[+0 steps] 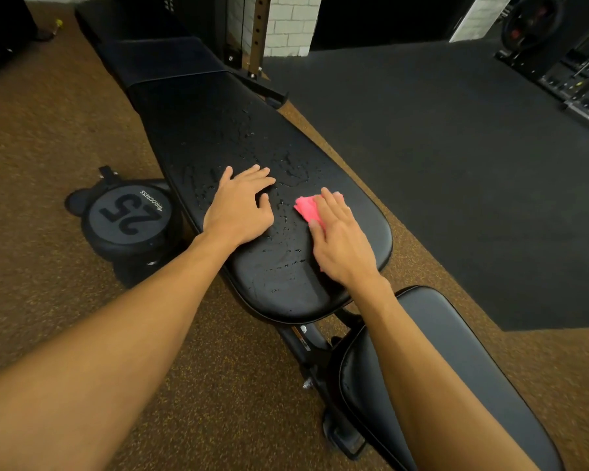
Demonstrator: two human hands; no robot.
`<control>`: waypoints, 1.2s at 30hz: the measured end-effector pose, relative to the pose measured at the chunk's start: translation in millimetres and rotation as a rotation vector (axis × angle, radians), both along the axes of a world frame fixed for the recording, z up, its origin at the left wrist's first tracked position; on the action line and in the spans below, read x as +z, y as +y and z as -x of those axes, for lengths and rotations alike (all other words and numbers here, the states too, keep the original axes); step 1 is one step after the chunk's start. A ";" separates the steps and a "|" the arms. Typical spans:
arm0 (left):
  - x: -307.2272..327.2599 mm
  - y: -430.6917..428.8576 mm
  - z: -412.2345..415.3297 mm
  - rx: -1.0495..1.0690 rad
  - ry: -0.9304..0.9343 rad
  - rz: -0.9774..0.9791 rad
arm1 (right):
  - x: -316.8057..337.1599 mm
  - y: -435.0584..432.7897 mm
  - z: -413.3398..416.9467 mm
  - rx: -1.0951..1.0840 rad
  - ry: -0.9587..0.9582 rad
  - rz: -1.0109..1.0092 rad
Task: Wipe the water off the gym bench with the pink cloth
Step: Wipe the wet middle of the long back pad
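Observation:
The black padded gym bench [218, 130] runs from the lower right toward the upper left. Water droplets [286, 246] bead across its long back pad, mostly in the middle and near end. My right hand [340, 239] lies flat on the folded pink cloth [305, 207], pressing it against the pad's right side; part of the cloth sticks out past my fingers. My left hand [242, 205] rests palm down on the wet pad to the left of the cloth, fingers spread, holding nothing.
A black dumbbell marked 25 [128, 215] stands on the brown speckled floor just left of the bench. The bench's seat pad [456, 368] is at the lower right. A dark rubber mat [456, 164] lies right; a weight rack [575, 73] stands far right.

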State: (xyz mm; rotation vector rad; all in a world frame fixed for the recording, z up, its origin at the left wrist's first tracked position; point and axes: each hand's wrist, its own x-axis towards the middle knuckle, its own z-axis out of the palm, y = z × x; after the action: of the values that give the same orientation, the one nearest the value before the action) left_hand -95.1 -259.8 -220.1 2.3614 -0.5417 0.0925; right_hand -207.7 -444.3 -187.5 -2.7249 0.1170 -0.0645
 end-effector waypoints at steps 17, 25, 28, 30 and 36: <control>-0.9 19.0 3.1 0.040 -0.127 -0.048 | -8.4 18.0 25.1 -0.051 -0.245 0.000; -0.2 17.6 3.0 0.069 -0.128 -0.042 | -5.6 16.6 -8.0 -0.123 -0.283 -0.075; -0.7 19.1 3.5 0.071 -0.127 -0.037 | -4.8 22.9 -0.8 0.048 -0.336 -0.085; -1.8 19.1 4.0 0.065 -0.127 -0.030 | -7.8 15.8 13.2 0.101 -0.358 -0.078; -1.4 19.3 3.0 0.066 -0.117 -0.024 | -1.1 6.5 -6.8 -0.112 -0.292 -0.075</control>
State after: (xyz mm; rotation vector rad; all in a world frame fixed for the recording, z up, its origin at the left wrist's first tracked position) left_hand -98.1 -240.6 -221.6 2.4086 -0.5237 0.2566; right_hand -200.9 -437.8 -188.6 -2.5991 0.1826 -0.4771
